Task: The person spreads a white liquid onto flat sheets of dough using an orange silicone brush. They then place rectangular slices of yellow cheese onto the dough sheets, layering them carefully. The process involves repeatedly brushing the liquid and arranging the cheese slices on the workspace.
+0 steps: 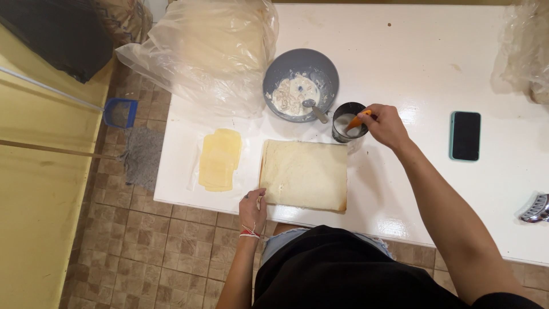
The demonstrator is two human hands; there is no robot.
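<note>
A flat rectangular sheet of pale bread (305, 174) lies on the white table (423, 74) near its front edge. My left hand (253, 209) rests at the sheet's near left corner, fingertips touching its edge. My right hand (386, 126) holds an orange-handled tool (357, 121) that dips into a small dark cup (346, 122) of white liquid just behind the bread. A grey bowl (301, 84) with a creamy white mixture and a spoon stands behind the cup.
Yellow cheese slices (219, 159) lie on clear film left of the bread. A large plastic bag (209, 48) sits at the table's back left, another bag (526, 48) at back right. A dark phone (465, 135) lies to the right. A mop (137, 154) rests on the tiled floor.
</note>
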